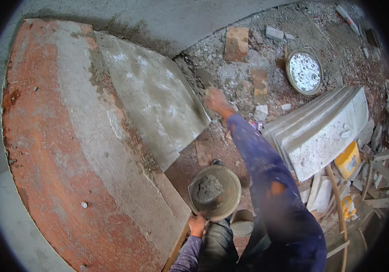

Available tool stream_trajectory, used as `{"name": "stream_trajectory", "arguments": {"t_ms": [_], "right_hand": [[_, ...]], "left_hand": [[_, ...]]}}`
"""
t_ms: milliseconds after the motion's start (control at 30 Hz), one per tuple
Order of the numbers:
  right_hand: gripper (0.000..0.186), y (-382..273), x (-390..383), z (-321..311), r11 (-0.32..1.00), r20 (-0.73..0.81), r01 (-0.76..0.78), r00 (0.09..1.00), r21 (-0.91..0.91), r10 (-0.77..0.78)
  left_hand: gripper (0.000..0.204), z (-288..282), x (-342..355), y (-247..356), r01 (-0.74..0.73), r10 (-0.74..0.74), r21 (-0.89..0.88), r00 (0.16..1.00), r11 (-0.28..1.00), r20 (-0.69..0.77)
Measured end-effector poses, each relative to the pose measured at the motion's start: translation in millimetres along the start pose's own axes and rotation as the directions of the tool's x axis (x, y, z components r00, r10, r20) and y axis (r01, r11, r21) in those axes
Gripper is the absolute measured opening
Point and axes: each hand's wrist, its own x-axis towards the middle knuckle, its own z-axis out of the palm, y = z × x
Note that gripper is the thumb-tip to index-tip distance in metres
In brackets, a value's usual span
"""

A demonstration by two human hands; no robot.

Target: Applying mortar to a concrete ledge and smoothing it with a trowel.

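Observation:
My left hand (197,223) grips the near rim of a round metal pan (227,192) with a lump of wet grey mortar (207,188) inside. My right hand (217,100) is reached forward, closed on a trowel whose dark blade (205,76) points away from me, beside the outer edge of a smoothed grey plastered slab (149,95). Left of that slab runs a board with a reddish band (40,136), a pale grey strip and a rough, crumbly seam of mortar.
A grey wall (126,13) runs along the back. Rubble and loose boards (236,43) cover the ground on the right, with a bucket (304,71) of speckled pale contents, a white moulded trough (321,136), a yellow container (346,158) and piled wood scraps (375,195).

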Motion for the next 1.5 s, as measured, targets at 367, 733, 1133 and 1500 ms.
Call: {"name": "stream_trajectory", "arguments": {"t_ms": [367, 733, 1133, 1500], "right_hand": [[0.035, 1, -353, -190, 0.974, 0.409, 0.161, 0.887, 0.162, -0.215], [0.04, -42, -356, -176, 0.845, 0.455, 0.263, 0.89, -0.465, -0.027], [0.026, -45, -324, -275, 0.834, 0.115, 0.047, 0.993, -0.55, 0.02], [0.053, -2, -343, -203, 0.777, 0.482, -0.375, 0.87, 0.505, 0.107]], "left_hand": [[0.047, 67, -3, 35, -0.119, 0.15, -0.203, 0.978, 0.972, 0.143], [0.049, 102, -39, 132, -0.567, 0.584, -0.147, 0.768, 0.811, 0.262], [0.057, 101, -92, 192, -0.927, 0.904, -0.019, 0.36, 0.374, 0.23], [0.05, 94, -79, 187, -0.808, 0.816, -0.173, 0.512, 0.564, 0.27]]}}
